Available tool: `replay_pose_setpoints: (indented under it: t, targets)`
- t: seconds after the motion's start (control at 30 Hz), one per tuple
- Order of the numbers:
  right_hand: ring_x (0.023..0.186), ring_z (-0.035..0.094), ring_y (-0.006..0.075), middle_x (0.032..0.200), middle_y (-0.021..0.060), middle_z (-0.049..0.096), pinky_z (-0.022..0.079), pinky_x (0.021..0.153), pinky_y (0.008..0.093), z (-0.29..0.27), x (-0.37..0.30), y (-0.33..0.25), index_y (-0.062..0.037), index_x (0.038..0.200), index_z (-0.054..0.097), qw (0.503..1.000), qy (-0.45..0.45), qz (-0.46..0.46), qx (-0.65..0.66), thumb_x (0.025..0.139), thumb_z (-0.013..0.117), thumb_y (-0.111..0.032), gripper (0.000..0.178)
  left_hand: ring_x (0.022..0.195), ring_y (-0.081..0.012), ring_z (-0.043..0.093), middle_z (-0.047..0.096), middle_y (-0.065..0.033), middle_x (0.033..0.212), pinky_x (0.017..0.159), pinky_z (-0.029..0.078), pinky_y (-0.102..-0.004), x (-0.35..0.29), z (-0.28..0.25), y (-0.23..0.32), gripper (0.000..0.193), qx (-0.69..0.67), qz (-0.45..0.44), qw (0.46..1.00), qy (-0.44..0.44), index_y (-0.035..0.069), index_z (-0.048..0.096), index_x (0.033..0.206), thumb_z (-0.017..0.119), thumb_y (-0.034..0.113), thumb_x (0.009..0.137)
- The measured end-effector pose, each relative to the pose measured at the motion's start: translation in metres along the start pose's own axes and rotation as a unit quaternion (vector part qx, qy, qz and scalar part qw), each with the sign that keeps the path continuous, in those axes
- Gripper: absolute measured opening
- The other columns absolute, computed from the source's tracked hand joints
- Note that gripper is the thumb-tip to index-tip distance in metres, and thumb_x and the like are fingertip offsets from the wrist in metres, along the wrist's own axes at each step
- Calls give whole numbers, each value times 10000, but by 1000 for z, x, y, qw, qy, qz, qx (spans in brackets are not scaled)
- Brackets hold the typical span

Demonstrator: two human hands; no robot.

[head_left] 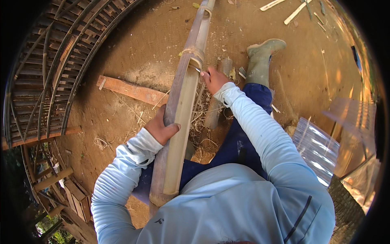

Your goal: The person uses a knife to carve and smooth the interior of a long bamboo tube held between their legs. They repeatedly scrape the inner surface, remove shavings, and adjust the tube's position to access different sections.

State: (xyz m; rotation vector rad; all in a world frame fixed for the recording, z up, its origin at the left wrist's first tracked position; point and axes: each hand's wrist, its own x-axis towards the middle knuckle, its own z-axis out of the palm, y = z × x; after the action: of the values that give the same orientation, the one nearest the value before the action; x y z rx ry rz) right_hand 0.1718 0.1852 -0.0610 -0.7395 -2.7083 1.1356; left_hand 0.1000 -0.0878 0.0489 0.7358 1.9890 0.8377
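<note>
A long bamboo pole [182, 118] slants away from my lap, with long openings cut along its upper side between the ring-like nodes. Around its near section my left hand [161, 127] is closed, the thumb lying across the cut opening. My right hand [215, 80] is closed on a small knife [196, 68], of which only a short strip of metal blade shows. That blade touches the bamboo just below a node, at the far end of the near opening. The handle is hidden in my fingers.
A reddish wooden plank [134, 90] and a short log [214, 112] lie on the dirt near curly shavings [205, 140]. My boot [260, 61] is stretched out at the right. Slatted bamboo framework [53, 61] stands at left, a clear corrugated sheet [315, 148] at right.
</note>
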Motion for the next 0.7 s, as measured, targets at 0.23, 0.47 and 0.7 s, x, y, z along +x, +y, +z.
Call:
replay_pose_setpoints:
  t: [0.23, 0.47, 0.7]
  targets:
    - [815, 619, 489, 852, 290, 636, 471, 730, 540, -1, 0, -3, -11, 1031, 451, 1000, -14, -2, -6, 1029, 465, -397, 387, 1245, -313, 548, 552, -272, 1326, 1070, 402, -364, 0, -5, 11, 845, -5, 9, 1000, 1, -116, 291, 1460, 657, 291, 816]
    - [665, 602, 398, 719, 198, 600, 473, 643, 463, 12, -20, 9, -31, 1008, 511, 982, 32, -112, 146, 994, 560, -438, 410, 1214, -284, 556, 561, -243, 1311, 1057, 410, -364, 2, -8, 0, 808, -74, -14, 997, -25, -111, 306, 1450, 645, 277, 828]
    - [620, 495, 129, 694, 39, 584, 449, 576, 333, 30, 4, -6, -7, 859, 614, 916, 226, 93, 319, 791, 827, -375, 431, 1203, -318, 575, 576, -262, 1293, 1048, 427, -375, -1, -10, 1, 824, -53, -12, 998, -23, -107, 313, 1441, 666, 316, 828]
